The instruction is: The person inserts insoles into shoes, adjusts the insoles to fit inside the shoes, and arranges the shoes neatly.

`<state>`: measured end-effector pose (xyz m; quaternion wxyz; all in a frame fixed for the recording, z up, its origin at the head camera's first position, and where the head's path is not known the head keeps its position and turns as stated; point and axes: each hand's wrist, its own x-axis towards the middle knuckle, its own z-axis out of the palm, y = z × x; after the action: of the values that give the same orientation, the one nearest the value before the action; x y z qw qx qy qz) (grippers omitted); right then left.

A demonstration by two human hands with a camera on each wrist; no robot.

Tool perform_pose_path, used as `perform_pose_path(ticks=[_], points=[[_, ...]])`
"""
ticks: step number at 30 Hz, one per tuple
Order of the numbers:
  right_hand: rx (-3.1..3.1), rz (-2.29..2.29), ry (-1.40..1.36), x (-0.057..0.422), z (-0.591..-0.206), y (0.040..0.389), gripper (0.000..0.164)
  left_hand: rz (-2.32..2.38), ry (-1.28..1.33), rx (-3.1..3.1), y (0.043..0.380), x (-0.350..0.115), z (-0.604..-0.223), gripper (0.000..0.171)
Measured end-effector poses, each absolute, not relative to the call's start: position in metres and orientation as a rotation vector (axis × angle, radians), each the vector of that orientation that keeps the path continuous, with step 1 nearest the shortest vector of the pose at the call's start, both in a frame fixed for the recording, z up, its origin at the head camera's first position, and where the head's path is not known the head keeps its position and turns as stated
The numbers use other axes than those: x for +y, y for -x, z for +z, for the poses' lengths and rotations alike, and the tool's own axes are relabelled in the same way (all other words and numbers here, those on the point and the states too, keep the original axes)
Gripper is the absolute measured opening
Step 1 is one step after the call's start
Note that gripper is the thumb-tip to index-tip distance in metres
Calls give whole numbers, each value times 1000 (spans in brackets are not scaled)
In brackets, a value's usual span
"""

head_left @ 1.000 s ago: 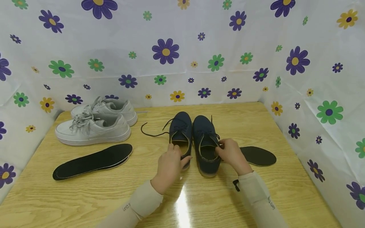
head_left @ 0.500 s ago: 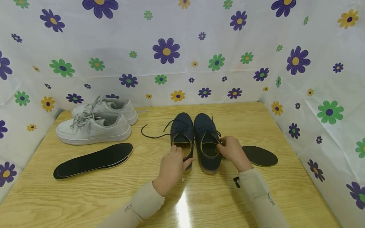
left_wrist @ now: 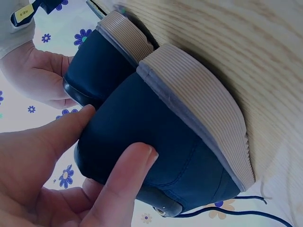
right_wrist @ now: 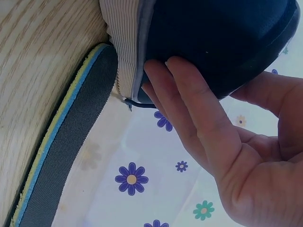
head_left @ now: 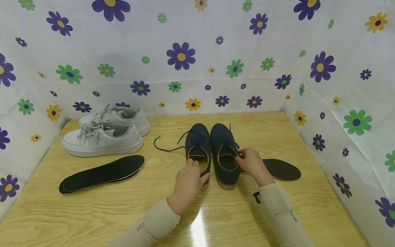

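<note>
Navy shoes point(head_left: 223, 133), ribbed beige soles point(left_wrist: 196, 90); white sneakers point(head_left: 103, 143); white backdrop point(head_left: 123, 44), purple-green-yellow flowers point(head_left: 181, 57).

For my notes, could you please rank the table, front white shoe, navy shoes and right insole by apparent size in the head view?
Largest: table
Front white shoe
Left navy shoe, partly behind the left hand, and right navy shoe: too alike to rank
Smallest: right insole, partly hidden

I see white sneakers point(head_left: 103, 140), black insoles point(head_left: 103, 174) in front of them, flowered cloth point(head_left: 197, 37) behind, perhaps a pale strip point(head_left: 155, 121) beside
</note>
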<state>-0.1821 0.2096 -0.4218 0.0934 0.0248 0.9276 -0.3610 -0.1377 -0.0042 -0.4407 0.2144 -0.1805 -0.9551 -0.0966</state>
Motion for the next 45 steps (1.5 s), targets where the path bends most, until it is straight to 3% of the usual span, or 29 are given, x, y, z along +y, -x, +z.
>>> perform_pose_path(ticks=[22,35,42,45], points=[[2734,-1058,-61,211,-423,178,45,-288,522,-2711,138,-4,-436,49],[2670,-1034,110,227,-424,175,52,-625,861,-3171,162,-19,-402,53],[2722,-982,116,261,-423,174,46,-867,879,-3112,171,-32,-395,23],[2795,-879,-16,282,-421,172,45,-919,852,-3074,171,-34,-390,21]])
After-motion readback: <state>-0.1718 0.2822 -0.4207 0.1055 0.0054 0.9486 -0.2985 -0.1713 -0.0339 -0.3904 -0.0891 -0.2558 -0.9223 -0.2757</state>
